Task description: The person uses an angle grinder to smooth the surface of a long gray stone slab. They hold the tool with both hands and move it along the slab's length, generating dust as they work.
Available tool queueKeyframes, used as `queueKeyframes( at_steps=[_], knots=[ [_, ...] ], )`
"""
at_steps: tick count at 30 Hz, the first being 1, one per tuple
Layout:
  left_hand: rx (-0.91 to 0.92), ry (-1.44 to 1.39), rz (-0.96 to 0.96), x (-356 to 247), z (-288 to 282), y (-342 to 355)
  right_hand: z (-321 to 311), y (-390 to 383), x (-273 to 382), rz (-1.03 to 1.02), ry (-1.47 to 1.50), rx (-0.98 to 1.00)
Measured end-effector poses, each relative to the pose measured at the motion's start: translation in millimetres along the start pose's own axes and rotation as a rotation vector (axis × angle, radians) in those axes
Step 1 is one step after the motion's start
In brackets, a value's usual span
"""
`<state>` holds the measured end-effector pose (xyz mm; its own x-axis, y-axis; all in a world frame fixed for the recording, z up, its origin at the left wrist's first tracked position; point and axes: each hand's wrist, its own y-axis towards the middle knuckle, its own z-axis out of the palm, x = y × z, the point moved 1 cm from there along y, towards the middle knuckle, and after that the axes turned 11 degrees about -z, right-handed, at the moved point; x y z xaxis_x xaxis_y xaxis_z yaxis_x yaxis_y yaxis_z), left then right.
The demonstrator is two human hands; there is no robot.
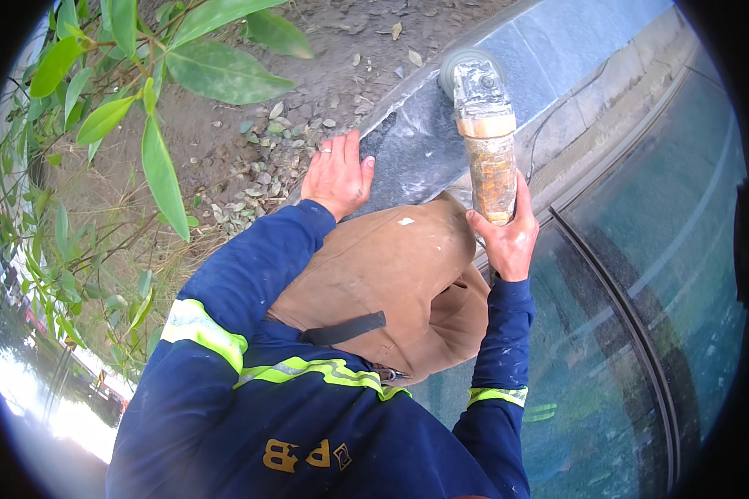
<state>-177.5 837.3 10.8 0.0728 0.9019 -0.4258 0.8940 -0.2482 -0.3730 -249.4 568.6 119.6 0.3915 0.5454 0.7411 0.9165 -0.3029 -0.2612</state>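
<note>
My right hand (510, 241) is wrapped round the rear of an angle grinder (493, 166), whose body is worn orange and dusty white. The grinder's round disc (466, 62) looks pale and blurred over the grey stone kerb (420, 141), near its edge on the soil side. Whether the disc touches the stone I cannot tell. White dust marks the dark stone just below the disc. My left hand (339, 173) rests with its fingers stretched out at the soil-side edge of the kerb. A ring shows on one finger.
Leafy branches (154, 83) hang in at the upper left above bare soil (324, 50) with fallen leaves. A dark cable (549, 121) runs beside the kerb. On the right lies a dusty greenish surface (591, 333) crossed by a dark strip. My bent knees in brown trousers (383, 274) are below the kerb.
</note>
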Motion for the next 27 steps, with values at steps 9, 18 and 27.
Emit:
queueKeyframes(
  at_steps=[9, 18, 27],
  knots=[
    [-0.043, -0.002, 0.034, -0.9, 0.3, 0.0, -5.5, 3.9, -3.4, -0.013, 0.008, 0.036],
    [-0.047, 0.007, 0.038, -1.4, -0.8, 0.1, -6.2, 8.3, -6.4, -0.001, 0.051, -0.004],
    [-0.048, 0.002, 0.034, -1.6, -0.4, -0.6, -5.2, 10.7, -8.0, 0.034, 0.055, 0.002]
  ],
)
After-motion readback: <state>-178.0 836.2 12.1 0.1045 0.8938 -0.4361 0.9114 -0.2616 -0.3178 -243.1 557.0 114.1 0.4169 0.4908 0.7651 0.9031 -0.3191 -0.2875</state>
